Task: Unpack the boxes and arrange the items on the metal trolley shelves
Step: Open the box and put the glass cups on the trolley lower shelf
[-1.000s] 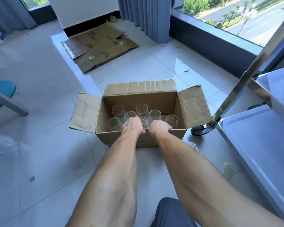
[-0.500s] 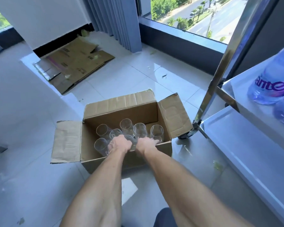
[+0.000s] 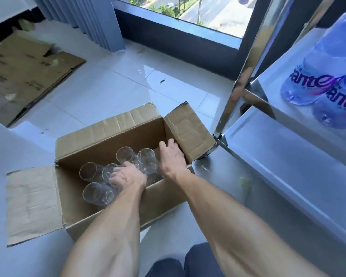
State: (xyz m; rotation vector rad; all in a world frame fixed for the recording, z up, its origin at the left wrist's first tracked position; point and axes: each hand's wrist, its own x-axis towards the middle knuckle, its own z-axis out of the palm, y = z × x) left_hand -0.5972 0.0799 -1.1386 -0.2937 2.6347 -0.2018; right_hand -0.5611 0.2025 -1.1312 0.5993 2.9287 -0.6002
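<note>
While two clear plastic water bottles (image 3: 316, 76) already lie on the steel trolley shelf (image 3: 272, 80), five clear glass tumblers (image 3: 92, 191) remain in the open brown cardboard box (image 3: 108, 136); left hand (image 3: 126, 176) grips one tumbler, right hand (image 3: 172, 156) hovers open near the box's right wall.

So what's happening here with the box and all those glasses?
A person is unpacking an open brown cardboard box of clear drinking glasses that sits on the tiled floor beside a shiny metal trolley. The left hand is down among the glasses, fingers curled around one. The right hand reaches in by the box's right flap, fingers fairly straight; whether it holds anything is unclear. No glasses are on the trolley yet; only clear plastic water bottles lie on an upper shelf.
</note>
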